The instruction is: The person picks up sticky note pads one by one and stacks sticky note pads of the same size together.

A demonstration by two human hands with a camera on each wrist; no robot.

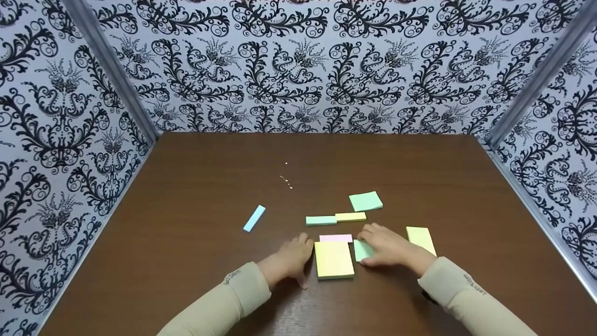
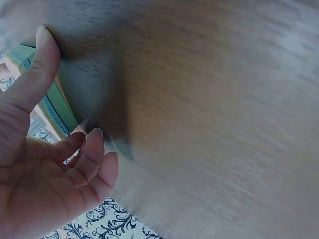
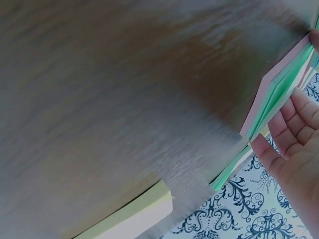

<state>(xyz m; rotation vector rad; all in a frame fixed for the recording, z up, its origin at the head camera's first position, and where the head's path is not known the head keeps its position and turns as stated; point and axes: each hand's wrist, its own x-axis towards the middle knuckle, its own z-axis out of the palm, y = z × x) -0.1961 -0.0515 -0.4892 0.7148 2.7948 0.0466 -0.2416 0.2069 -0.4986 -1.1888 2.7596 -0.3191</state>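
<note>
A square stack of sticky notes point(image 1: 335, 260) with a yellow top lies between the two hands, its green and blue layers showing at the side in the left wrist view. Just left of it is my left hand point(image 1: 295, 256), thumb and fingers apart and loosely bent, holding nothing. On the stack's right, my right hand point(image 1: 386, 246) grips a green sticky note pad point(image 1: 362, 251) between thumb and fingers. In the right wrist view this green pad point(image 3: 279, 92) has a pink layer underneath. A pink strip pad point(image 1: 336, 238) touches the stack's far edge.
Beyond the hands lie a green strip pad point(image 1: 321, 220) and a yellow strip pad point(image 1: 350, 217), end to end. A green pad point(image 1: 366, 201) is behind them. A blue strip point(image 1: 254, 218) lies left, and a yellow pad point(image 1: 421, 239) sits by the right wrist. Patterned walls point(image 1: 298, 70) enclose the table.
</note>
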